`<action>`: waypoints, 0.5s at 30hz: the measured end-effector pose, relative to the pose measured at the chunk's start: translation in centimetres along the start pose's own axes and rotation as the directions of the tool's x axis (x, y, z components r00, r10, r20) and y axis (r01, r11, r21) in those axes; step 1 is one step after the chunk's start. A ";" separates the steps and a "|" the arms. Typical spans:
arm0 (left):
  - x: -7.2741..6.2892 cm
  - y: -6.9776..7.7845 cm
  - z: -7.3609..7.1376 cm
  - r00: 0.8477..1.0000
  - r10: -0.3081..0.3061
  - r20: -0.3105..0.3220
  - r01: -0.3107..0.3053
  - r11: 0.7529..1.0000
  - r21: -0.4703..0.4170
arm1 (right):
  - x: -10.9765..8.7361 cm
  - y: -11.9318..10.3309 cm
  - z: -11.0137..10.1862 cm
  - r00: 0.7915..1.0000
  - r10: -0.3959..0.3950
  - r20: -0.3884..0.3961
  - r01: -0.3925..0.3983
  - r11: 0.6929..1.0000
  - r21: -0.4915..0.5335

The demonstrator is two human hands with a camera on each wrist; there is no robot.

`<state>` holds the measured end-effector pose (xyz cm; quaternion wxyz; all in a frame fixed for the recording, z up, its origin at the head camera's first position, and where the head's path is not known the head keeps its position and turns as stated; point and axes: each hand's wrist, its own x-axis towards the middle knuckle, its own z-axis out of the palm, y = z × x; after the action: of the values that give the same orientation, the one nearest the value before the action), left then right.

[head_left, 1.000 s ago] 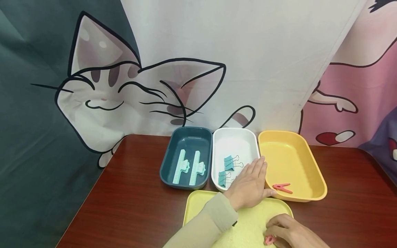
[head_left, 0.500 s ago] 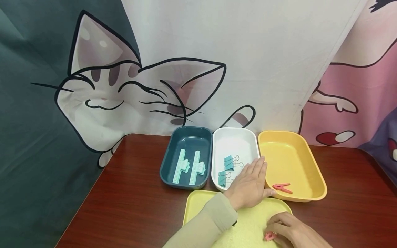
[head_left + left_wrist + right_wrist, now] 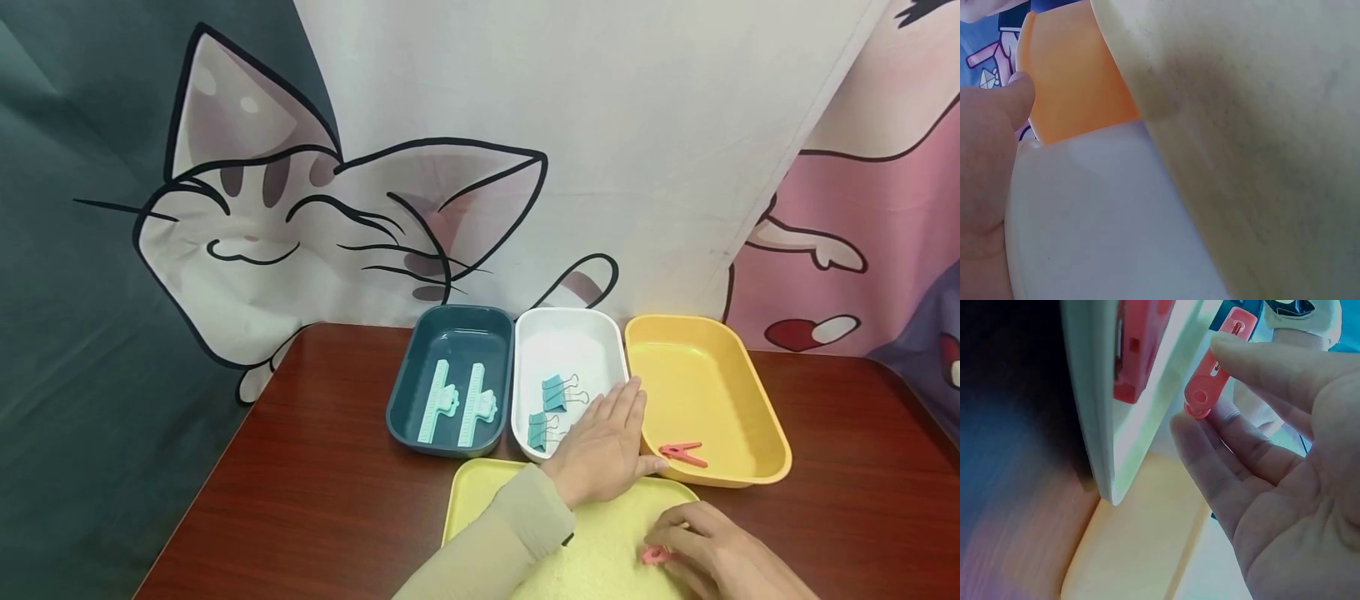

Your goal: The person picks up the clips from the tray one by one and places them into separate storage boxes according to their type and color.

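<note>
Reddish-brown wood grain covers the table (image 3: 285, 500), with a cartoon-cat cloth (image 3: 660, 183) hanging behind. A dark blue bin (image 3: 465, 337), white bin (image 3: 570, 346) and yellow bin (image 3: 705, 383) stand side by side beyond a pale yellow tray (image 3: 600, 550). The left hand (image 3: 603, 442), fingers straight, covers part of the white bin, hiding its near right corner. The right hand (image 3: 705, 546) pinches a pink clip (image 3: 1207, 381) over the tray.

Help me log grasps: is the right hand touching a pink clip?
Touching. The right wrist view shows it plainly: the right hand pinches a pink clip between its fingers.
</note>
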<state>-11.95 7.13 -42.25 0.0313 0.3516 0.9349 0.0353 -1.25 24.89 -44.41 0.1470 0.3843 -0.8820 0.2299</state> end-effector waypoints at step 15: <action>0.0 0.0 0.0 1.000 0.008 -0.001 -0.008 1.000 0.005 | 0.6 -0.4 -1.5 0.991 0.125 0.046 -0.125 0.992 -0.004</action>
<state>-11.92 7.12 -42.22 0.0298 0.3554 0.9337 0.0332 -1.23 25.08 -42.80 0.1122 0.3332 -0.9077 0.2291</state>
